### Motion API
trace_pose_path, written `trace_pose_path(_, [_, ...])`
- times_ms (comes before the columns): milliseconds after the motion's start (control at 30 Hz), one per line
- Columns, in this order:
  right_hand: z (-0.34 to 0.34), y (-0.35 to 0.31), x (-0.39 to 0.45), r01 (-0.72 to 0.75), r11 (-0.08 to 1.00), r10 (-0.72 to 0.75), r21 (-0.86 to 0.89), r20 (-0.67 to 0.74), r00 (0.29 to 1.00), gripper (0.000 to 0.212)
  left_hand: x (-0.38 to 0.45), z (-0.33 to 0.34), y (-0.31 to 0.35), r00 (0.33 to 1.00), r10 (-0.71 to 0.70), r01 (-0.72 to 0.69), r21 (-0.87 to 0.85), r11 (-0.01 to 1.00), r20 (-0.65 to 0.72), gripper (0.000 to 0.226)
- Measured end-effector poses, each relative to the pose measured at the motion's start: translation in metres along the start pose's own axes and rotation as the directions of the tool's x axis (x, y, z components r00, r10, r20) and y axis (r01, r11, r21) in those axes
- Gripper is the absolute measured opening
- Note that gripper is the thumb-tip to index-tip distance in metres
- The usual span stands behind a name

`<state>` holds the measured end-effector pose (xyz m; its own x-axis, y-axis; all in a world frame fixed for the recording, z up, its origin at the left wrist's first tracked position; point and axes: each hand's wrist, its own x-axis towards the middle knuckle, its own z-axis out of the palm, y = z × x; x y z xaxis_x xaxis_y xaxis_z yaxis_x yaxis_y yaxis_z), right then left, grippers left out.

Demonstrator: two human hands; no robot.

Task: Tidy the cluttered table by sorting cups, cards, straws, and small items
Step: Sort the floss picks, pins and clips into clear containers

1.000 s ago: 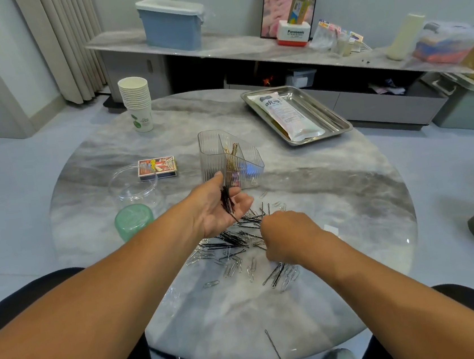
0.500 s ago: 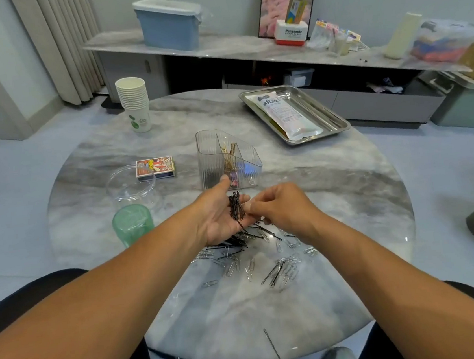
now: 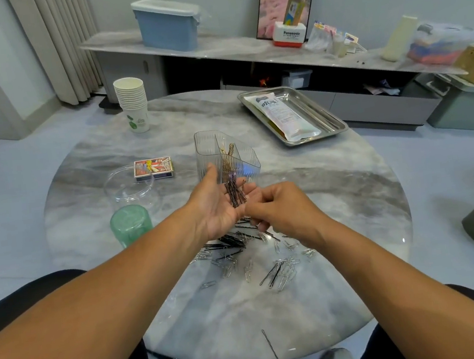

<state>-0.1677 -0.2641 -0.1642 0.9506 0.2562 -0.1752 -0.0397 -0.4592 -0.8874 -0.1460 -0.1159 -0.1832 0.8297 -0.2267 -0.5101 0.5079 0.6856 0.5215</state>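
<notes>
Hairpins (image 3: pixel 235 192) across left hand (image 3: pixel 218 208) palm, right hand (image 3: pixel 277 210) fingertips touching them

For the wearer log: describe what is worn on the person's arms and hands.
Nothing shows on them: the left hand and right hand are bare, with no gloves, and no rings or watch visible. Both forearms are uncovered up to the frame's edge; no sleeves visible.
</notes>
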Motion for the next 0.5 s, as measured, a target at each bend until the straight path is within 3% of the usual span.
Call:
trace_pose_path(67, [-0.002, 0.001, 0.002, 0.014, 0.998, -0.01, 0.066, -0.054, 0.998, 0.027, -0.001, 0.0, -0.001, 1.0, -0.01, 0.01, 0.036, 0.999, 0.008, 0.076])
trace_pose_path(267, [-0.006, 0.007, 0.007, 0.089, 0.993, -0.097, -0.075, -0.112, 0.989, 0.025, -0.005, -0.001, 0.003, 0.998, -0.046, 0.049, 0.071, 0.996, -0.033, 0.068])
trace_pose_path(500, [-0.012, 0.022, -0.001, -0.007, 0.948, 0.054, -0.318, 0.138, 0.989, 0.03, -0.005, -0.009, 0.004, 0.991, -0.028, 0.056, 0.204, 0.977, -0.134, 0.064])
